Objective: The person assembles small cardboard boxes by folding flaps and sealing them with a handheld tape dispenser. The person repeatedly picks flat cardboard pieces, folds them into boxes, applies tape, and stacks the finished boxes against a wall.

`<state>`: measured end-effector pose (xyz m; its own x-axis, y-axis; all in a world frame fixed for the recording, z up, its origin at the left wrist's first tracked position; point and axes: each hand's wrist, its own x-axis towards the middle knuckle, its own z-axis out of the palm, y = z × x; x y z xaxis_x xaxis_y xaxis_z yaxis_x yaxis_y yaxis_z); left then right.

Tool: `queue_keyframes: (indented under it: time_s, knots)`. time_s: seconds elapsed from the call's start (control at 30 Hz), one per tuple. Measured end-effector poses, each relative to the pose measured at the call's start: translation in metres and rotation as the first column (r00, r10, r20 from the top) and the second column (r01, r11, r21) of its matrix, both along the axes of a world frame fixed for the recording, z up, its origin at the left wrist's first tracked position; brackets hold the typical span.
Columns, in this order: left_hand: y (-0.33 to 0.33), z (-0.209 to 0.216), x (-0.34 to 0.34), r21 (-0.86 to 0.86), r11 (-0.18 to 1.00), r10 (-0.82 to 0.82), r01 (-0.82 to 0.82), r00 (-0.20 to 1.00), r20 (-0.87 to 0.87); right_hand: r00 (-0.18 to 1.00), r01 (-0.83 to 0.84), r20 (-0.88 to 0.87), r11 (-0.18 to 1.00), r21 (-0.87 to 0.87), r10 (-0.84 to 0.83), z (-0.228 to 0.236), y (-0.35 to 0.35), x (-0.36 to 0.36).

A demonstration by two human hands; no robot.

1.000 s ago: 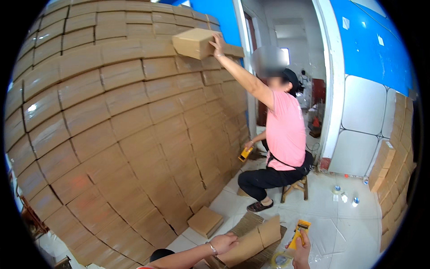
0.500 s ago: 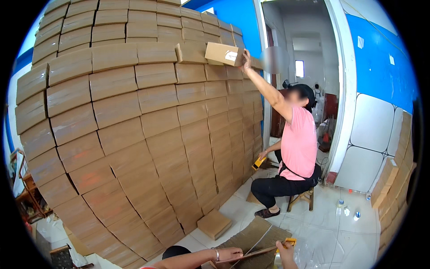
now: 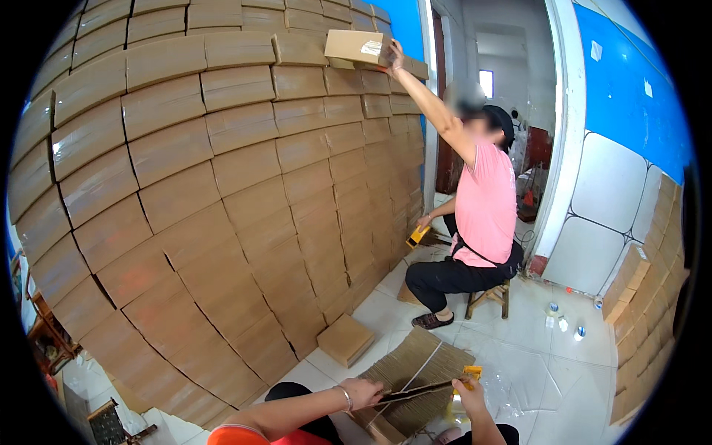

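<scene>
Low in front of me, my left hand (image 3: 362, 393) closes its fingers on one end of a cardboard piece (image 3: 415, 392), seen nearly edge-on. At the other end, my right hand (image 3: 469, 394) is closed round a yellow tape dispenser (image 3: 472, 371), its fingers close to the cardboard edge. Clear tape shows below the dispenser. Beneath lies a stack of flattened cardboard (image 3: 408, 356) with a pale strap across it. Part of a brown carton (image 3: 382, 428) shows under my hands.
A tall wall of stacked cartons (image 3: 222, 170) fills the left. Ahead, a person in a pink shirt (image 3: 486, 200) sits on a low stool (image 3: 489, 298), raising a carton (image 3: 356, 47) and holding another yellow tape dispenser (image 3: 417, 236). A single carton (image 3: 345, 340) and tape rolls (image 3: 580, 334) lie on the floor.
My view has tipped downward, so the scene sits higher. The cardboard piece between my hands has turned more edge-on. The seated person still holds the carton up.
</scene>
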<state>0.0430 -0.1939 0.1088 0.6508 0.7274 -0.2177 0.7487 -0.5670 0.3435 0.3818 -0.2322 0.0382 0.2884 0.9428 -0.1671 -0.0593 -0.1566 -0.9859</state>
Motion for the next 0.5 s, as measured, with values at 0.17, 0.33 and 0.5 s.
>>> queue_keyframes:
  time_s: [0.17, 0.33, 0.5]
  knots:
    - [-0.011, 0.009, -0.008, 0.076, 0.989, 0.126, -0.125, 0.992, -0.006, 0.993, -0.063, 0.096, 0.998, -0.011, 0.064, 0.024, -0.013, -0.003]
    - [0.02, 0.046, 0.032, 0.171, 0.939, 0.334, -0.299, 0.912, -0.237, 0.94, -0.319, 0.072, 0.932, -0.171, 0.335, 0.041, -0.013, -0.022]
    - [0.048, 0.035, 0.029, 0.199, 0.893, 0.441, -0.404, 0.875, -0.202, 0.934, -0.35, 0.019, 0.923, -0.162, 0.357, 0.062, 0.005, -0.049]
